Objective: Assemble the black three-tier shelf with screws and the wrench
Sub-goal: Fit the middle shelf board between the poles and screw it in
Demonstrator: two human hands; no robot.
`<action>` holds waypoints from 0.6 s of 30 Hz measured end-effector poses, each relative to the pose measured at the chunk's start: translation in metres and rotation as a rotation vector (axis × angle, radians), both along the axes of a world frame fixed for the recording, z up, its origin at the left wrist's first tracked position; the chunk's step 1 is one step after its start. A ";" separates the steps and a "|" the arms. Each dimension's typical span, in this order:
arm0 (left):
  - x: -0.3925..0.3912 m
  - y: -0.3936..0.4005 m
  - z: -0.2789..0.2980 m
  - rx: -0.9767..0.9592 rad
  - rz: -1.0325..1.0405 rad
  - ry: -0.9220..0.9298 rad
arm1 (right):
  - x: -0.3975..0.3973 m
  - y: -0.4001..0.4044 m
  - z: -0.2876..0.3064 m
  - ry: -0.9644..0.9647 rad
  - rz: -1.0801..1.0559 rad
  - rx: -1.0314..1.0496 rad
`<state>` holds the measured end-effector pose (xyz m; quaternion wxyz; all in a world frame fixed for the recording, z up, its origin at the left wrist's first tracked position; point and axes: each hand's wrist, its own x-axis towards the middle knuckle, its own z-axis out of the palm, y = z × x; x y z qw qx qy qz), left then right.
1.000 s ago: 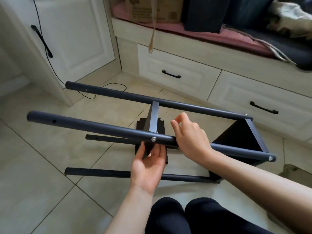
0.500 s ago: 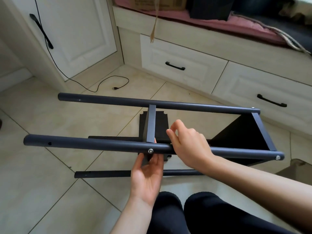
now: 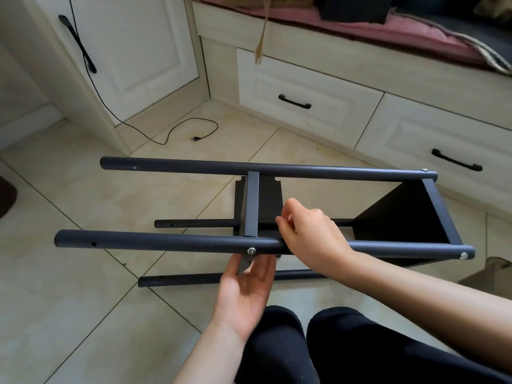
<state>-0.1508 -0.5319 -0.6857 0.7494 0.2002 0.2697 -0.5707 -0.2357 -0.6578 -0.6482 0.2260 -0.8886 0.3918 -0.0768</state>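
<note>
The black shelf frame lies on its side on the tiled floor. Its near upper pole (image 3: pixel 166 242) and far upper pole (image 3: pixel 304 170) are joined by the middle shelf panel (image 3: pixel 251 206) and the end panel (image 3: pixel 401 217). A silver screw (image 3: pixel 251 250) sits in the near pole at the middle panel, and another screw (image 3: pixel 463 255) sits at the pole's right end. My left hand (image 3: pixel 246 289) is palm up under the near pole, fingers touching the middle panel's lower edge. My right hand (image 3: pixel 313 234) lies over the near pole just right of the panel, fingers curled round it. No wrench is in sight.
Two lower poles (image 3: pixel 194 223) (image 3: pixel 177 281) rest near the floor. A black cable (image 3: pixel 166 134) trails from the white cabinet at the back left. White drawers (image 3: pixel 304 106) run along the back. My knees (image 3: pixel 304 342) are close below, and a cardboard box (image 3: pixel 493 275) stands at the right.
The frame has swung so its poles lie more level across the view. Both hands have kept their places on the near pole and the middle panel.
</note>
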 end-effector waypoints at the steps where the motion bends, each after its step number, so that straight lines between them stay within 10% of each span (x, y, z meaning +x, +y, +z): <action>1: 0.002 0.002 -0.002 0.047 -0.047 -0.031 | 0.000 0.001 0.001 -0.005 0.006 0.018; 7: 0.017 0.019 -0.012 0.334 -0.487 -0.475 | -0.001 0.002 0.002 -0.020 -0.004 0.044; 13: 0.038 0.019 -0.028 0.858 -0.895 -1.569 | 0.000 0.003 0.003 -0.044 0.017 0.045; 18: 0.042 -0.012 -0.033 0.754 -1.037 -1.840 | 0.000 0.002 0.005 -0.106 0.089 0.065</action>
